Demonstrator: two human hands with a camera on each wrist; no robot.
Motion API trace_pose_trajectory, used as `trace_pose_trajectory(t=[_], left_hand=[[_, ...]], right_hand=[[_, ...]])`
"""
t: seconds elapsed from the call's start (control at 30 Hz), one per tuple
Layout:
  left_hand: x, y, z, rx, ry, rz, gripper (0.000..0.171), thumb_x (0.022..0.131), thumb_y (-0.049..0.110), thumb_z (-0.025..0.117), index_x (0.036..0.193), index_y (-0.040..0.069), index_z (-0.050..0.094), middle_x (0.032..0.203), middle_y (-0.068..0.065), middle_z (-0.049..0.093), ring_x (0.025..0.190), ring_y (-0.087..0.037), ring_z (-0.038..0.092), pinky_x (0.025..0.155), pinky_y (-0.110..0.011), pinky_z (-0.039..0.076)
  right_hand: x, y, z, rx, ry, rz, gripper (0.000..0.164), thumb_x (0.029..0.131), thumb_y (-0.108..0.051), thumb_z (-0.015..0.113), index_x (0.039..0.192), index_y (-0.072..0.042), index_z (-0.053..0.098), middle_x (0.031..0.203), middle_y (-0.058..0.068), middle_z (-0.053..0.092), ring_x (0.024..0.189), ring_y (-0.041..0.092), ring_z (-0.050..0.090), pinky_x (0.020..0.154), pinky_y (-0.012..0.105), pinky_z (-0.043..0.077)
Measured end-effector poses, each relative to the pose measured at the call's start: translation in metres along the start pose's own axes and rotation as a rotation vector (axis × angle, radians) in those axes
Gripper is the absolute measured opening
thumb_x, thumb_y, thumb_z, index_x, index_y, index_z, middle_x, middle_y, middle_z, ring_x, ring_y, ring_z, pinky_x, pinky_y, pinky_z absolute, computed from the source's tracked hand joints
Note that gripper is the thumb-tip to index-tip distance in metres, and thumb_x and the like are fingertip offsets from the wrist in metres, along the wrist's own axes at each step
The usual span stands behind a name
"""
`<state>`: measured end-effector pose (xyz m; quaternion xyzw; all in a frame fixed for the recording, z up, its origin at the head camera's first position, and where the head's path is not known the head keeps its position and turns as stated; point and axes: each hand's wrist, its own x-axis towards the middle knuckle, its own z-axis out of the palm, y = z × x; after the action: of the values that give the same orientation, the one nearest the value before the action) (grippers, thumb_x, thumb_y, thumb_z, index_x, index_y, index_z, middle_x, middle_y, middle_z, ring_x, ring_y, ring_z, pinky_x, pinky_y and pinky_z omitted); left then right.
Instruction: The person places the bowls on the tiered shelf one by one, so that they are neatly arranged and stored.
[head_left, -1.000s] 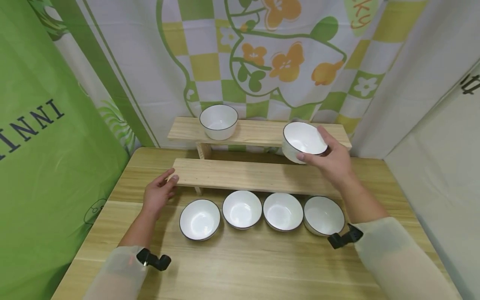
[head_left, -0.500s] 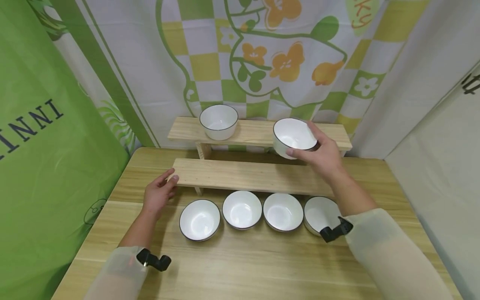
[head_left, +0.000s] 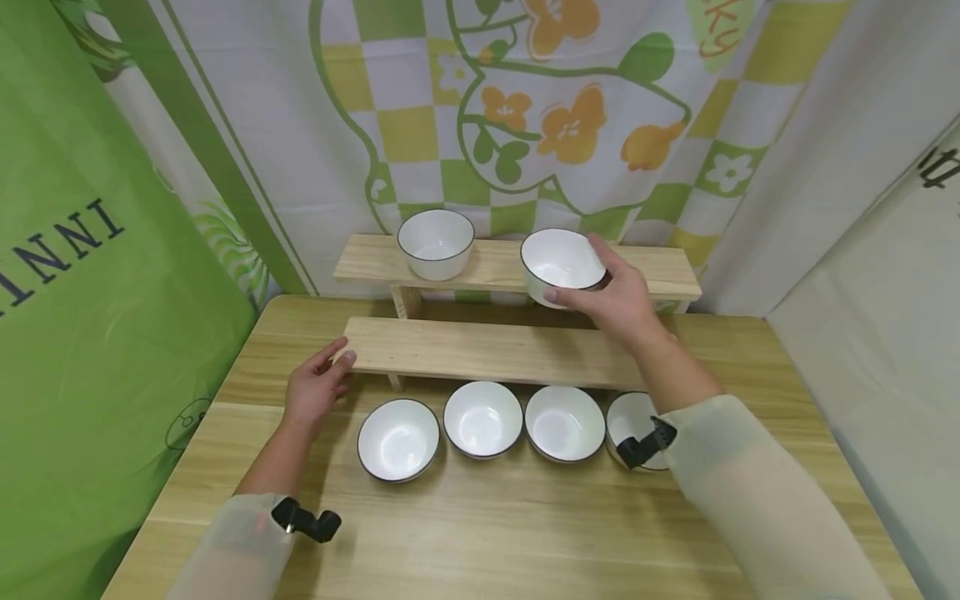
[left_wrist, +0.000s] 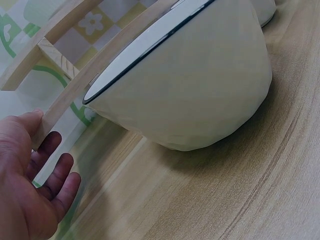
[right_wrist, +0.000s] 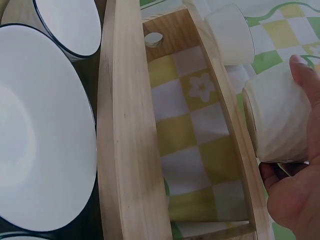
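Note:
My right hand [head_left: 618,304] grips a white bowl [head_left: 551,265] with a dark rim, thumb at its near side and fingers round its right. The bowl overlaps the upper board of a two-step wooden shelf [head_left: 480,348]; in the right wrist view the held bowl [right_wrist: 280,117] appears right at that board's edge. Another white bowl [head_left: 437,250] stands on the upper board to the left. My left hand [head_left: 317,387] pinches the left end of the lower board; in the left wrist view, the thumb [left_wrist: 31,120] lies against the board, the other fingers loosely bent.
Several matching bowls [head_left: 399,442] stand in a row on the wooden table [head_left: 480,533] before the shelf. My right forearm passes over the rightmost bowl [head_left: 626,417]. Behind hangs a patterned curtain [head_left: 420,108], with a green cloth [head_left: 97,350] at left and a white wall [head_left: 885,317] at right.
My right hand has carried the bowl leftward along the upper board, closer to the bowl standing there. My left hand has stayed at the lower board's end.

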<state>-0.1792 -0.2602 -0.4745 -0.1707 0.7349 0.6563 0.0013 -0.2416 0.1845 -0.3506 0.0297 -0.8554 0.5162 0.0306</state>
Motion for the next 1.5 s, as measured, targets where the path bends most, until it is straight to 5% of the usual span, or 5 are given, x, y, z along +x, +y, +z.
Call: trace_pose_trajectory(t=[0.17, 0.57, 0.93, 1.5], left_hand=[[0.011, -0.018, -0.002, 0.0, 0.007, 0.001, 0.058, 0.097, 0.039, 0.075, 0.15, 0.02, 0.058, 0.13, -0.009, 0.063, 0.099, -0.013, 0.07, 0.084, -0.027, 0.06], [-0.005, 0.007, 0.0, 0.009, -0.005, -0.005, 0.054, 0.1, 0.029, 0.073, 0.149, 0.013, 0.058, 0.118, -0.005, 0.067, 0.098, -0.014, 0.069, 0.088, -0.034, 0.06], [0.014, -0.021, -0.002, 0.013, 0.016, 0.034, 0.062, 0.095, 0.046, 0.075, 0.15, 0.021, 0.058, 0.141, -0.017, 0.06, 0.096, -0.006, 0.069, 0.084, -0.025, 0.06], [0.012, -0.021, -0.001, 0.008, 0.02, 0.038, 0.062, 0.094, 0.047, 0.076, 0.148, 0.021, 0.06, 0.142, -0.018, 0.06, 0.096, -0.006, 0.069, 0.083, -0.026, 0.06]], right_hand=[[0.006, -0.003, 0.01, 0.021, -0.009, -0.018, 0.119, 0.071, -0.042, 0.097, 0.165, -0.017, 0.028, 0.167, 0.01, 0.032, 0.145, 0.025, 0.04, 0.119, 0.039, 0.036], [0.023, -0.013, 0.021, -0.069, 0.012, 0.001, 0.126, 0.066, -0.058, 0.095, 0.166, -0.021, 0.027, 0.165, 0.013, 0.034, 0.148, 0.027, 0.035, 0.12, 0.043, 0.033], [0.035, -0.016, 0.028, -0.117, 0.029, -0.004, 0.127, 0.066, -0.06, 0.094, 0.166, -0.019, 0.028, 0.161, 0.019, 0.04, 0.144, 0.032, 0.04, 0.119, 0.045, 0.035], [0.038, -0.022, 0.033, -0.145, -0.045, 0.003, 0.125, 0.074, -0.063, 0.088, 0.168, -0.023, 0.016, 0.165, 0.019, 0.032, 0.147, 0.035, 0.035, 0.119, 0.049, 0.034]])
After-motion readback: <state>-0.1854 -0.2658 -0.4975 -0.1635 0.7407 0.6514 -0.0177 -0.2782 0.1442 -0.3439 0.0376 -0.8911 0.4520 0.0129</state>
